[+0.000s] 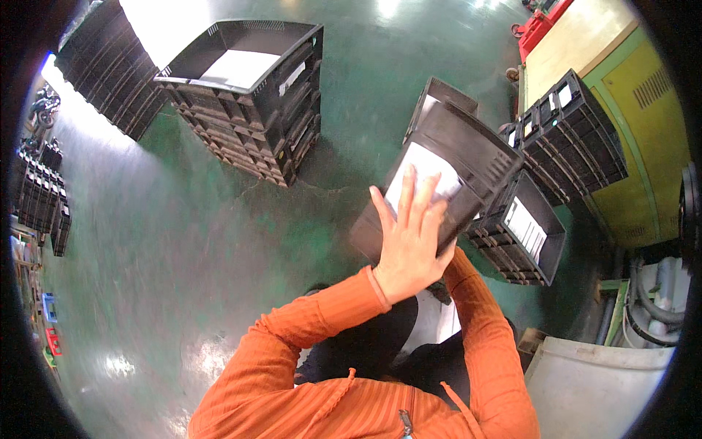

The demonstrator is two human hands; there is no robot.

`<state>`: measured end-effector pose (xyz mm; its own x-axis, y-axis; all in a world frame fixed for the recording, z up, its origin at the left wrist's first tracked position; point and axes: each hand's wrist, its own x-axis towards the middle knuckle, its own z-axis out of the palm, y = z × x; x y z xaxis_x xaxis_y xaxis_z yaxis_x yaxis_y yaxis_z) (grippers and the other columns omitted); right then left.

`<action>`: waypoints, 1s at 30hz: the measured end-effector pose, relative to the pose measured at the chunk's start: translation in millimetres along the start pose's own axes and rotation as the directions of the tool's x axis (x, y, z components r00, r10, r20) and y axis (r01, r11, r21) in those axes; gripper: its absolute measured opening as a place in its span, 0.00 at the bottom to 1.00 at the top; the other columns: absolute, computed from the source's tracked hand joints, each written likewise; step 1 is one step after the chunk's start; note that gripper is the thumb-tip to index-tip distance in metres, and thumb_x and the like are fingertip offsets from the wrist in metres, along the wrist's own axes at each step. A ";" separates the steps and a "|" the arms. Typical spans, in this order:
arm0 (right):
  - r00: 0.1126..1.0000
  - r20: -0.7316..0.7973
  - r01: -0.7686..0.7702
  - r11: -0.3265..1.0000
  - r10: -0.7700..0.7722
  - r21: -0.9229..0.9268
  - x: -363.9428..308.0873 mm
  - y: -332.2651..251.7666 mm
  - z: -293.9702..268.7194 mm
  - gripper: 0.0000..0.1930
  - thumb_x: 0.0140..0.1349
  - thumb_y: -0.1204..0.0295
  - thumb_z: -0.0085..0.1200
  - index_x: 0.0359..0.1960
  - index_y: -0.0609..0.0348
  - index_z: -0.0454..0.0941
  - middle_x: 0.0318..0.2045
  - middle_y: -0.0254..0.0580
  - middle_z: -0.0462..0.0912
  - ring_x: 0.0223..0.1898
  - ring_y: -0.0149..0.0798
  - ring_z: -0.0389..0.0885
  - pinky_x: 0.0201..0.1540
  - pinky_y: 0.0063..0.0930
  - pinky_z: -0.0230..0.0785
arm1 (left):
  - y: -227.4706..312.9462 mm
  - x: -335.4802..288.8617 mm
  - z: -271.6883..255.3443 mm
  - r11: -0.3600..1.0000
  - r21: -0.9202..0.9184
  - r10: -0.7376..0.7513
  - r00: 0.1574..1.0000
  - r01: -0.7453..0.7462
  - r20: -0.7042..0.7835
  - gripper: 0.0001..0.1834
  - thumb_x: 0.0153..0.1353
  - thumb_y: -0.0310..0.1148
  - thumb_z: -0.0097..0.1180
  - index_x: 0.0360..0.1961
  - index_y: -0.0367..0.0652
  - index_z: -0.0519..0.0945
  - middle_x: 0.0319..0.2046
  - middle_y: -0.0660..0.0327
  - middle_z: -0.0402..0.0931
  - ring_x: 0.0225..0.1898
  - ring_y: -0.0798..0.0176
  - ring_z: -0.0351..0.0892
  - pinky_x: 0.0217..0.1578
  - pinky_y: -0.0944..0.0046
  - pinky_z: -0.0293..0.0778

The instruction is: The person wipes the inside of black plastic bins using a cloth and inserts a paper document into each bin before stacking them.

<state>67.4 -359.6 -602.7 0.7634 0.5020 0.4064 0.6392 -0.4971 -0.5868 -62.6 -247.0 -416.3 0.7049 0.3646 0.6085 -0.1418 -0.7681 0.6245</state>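
A black plastic crate (pixel 479 157) is tilted in front of me, its lower left side slightly blurred. White sheets (pixel 420 172) lie in it. My left hand (pixel 413 245) rests on them with its fingers spread, holding nothing. My right hand (pixel 449 254) is at the crate's near edge, mostly covered by my left hand and the crate. It seems to grip that edge, though its fingers are hidden.
Another black crate with papers (pixel 515 245) stands close on the right; part of one (pixel 468 102) shows beyond. Stacked black crates (pixel 245 132) stand at far left. Further crates (pixel 570 146) sit beside a yellow-green cabinet (pixel 636 95). A pale bin (pixel 585 380) is at near right.
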 end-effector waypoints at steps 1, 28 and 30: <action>1.000 0.029 -0.005 1.000 0.006 -0.014 5.2 8.7 -1.6 0.18 0.43 0.77 0.52 0.40 0.56 0.77 0.37 0.49 0.80 0.40 0.49 0.79 0.40 0.40 0.71 | -4.1 5.5 3.0 1.000 -0.022 -0.011 1.000 0.011 -0.018 0.29 0.41 0.35 0.64 0.43 0.38 0.65 0.62 0.46 0.50 0.66 0.34 0.37 0.54 0.24 0.31; 0.689 0.047 -0.725 0.685 0.723 0.071 68.5 89.6 -0.8 0.44 0.41 0.44 0.64 0.48 0.77 0.69 0.42 0.53 0.77 0.45 0.43 0.76 0.48 0.30 0.66 | -100.6 -2.2 4.5 0.836 -0.533 -0.082 0.990 0.129 0.112 0.30 0.38 0.34 0.67 0.44 0.38 0.67 0.63 0.49 0.49 0.66 0.48 0.46 0.63 0.54 0.45; 0.704 0.123 -0.710 0.690 0.700 0.137 62.8 96.6 -2.9 0.39 0.41 0.48 0.66 0.44 0.75 0.72 0.39 0.51 0.78 0.41 0.39 0.76 0.44 0.28 0.67 | -100.5 -0.7 10.1 0.781 -0.595 -0.135 0.981 0.190 0.136 0.29 0.37 0.32 0.66 0.42 0.39 0.67 0.62 0.49 0.50 0.65 0.48 0.48 0.63 0.54 0.46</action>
<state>177.3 -378.2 -631.8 0.9730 0.0927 -0.2111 -0.1138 -0.6030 -0.7895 -41.9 -175.4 -484.5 0.8053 0.3904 0.4462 -0.3903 -0.2175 0.8946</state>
